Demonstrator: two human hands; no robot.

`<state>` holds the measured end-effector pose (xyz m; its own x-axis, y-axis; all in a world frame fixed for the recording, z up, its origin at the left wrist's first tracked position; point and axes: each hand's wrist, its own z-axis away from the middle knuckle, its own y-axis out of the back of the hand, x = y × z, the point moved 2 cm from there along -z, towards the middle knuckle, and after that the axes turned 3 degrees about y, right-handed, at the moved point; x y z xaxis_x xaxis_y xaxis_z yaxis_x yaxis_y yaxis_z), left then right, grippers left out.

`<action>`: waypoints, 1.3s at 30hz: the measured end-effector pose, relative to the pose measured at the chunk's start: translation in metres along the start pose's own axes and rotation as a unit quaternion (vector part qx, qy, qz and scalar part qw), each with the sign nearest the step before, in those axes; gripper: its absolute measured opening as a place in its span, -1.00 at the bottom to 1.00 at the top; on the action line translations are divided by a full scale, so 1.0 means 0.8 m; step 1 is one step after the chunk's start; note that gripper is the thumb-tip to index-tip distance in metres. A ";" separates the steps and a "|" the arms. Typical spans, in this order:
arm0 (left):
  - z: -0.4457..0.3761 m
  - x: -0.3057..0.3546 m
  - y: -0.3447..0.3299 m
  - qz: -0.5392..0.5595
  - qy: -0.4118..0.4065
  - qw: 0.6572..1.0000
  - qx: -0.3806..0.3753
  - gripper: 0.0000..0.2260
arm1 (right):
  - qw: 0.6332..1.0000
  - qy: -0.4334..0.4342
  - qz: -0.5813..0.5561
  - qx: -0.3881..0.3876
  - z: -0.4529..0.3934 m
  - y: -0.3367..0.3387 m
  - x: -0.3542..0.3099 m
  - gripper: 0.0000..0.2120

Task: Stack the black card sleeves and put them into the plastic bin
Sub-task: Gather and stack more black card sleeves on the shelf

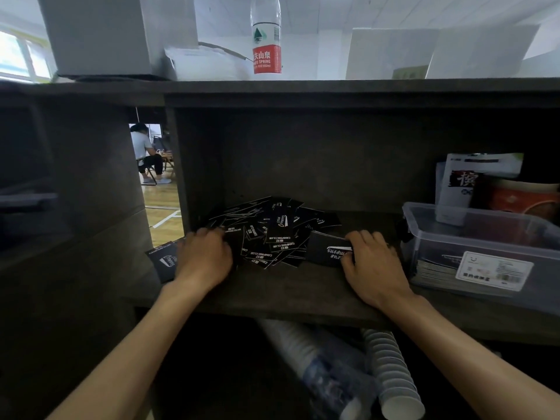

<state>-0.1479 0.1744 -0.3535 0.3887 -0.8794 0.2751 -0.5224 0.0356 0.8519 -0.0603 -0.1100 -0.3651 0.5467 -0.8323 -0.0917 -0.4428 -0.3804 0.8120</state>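
A loose heap of black card sleeves (272, 234) with white print lies on the dark wooden shelf (288, 295). My left hand (203, 257) rests palm down on the heap's left edge, its fingertips curled on the sleeves. One sleeve (163, 262) sticks out to the left of that hand over the shelf's corner. My right hand (374, 265) grips a small stack of sleeves (325, 250) at the heap's right side, with the thumb on its top. The clear plastic bin (485, 234) stands at the right of the shelf, lid off, with stacked sleeves inside.
Packets and a red cup (524, 198) stand in and behind the bin. A water bottle (266, 37) and white boxes (100, 34) sit on the counter above. Sleeves of paper cups (391, 377) lie on the shelf below. A person sits far off through the gap at left.
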 end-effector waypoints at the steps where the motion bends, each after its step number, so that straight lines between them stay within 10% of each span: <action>1: 0.001 -0.011 0.002 -0.032 0.017 0.999 -0.037 -0.74 | 1.000 0.002 -0.005 0.000 -0.001 0.000 -0.001 -0.70; 10: 0.025 -0.008 0.009 0.136 -0.019 0.986 -0.096 -0.65 | 0.999 0.023 -0.037 0.001 -0.001 0.004 -0.012 -0.71; 13: 0.035 -0.018 0.013 0.028 0.054 0.998 0.011 -0.56 | 0.999 0.024 -0.038 0.007 0.000 0.001 -0.012 -0.72; 16: 0.041 -0.020 0.008 -0.046 0.104 0.993 -0.038 -0.37 | 0.999 0.022 -0.030 0.011 0.000 0.001 -0.012 -0.75; 24: 0.031 -0.005 0.002 0.205 0.117 0.972 0.000 -0.70 | 0.999 0.019 -0.031 0.011 0.002 0.002 -0.011 -0.75; 32: 0.034 0.036 -0.002 0.420 -0.032 0.901 0.109 -0.74 | 0.998 0.036 -0.053 0.025 0.001 0.002 -0.009 -0.74; 39: 0.029 0.092 -0.016 0.452 -0.111 0.885 -0.020 -0.71 | 0.994 0.037 -0.094 0.031 0.002 0.001 -0.007 -0.59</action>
<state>-0.1300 0.0985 -0.3548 -0.3348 -0.5540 0.7622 -0.5149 0.7850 0.3445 -0.0652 -0.1062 -0.3646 0.6742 -0.7126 -0.1939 -0.3694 -0.5528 0.7469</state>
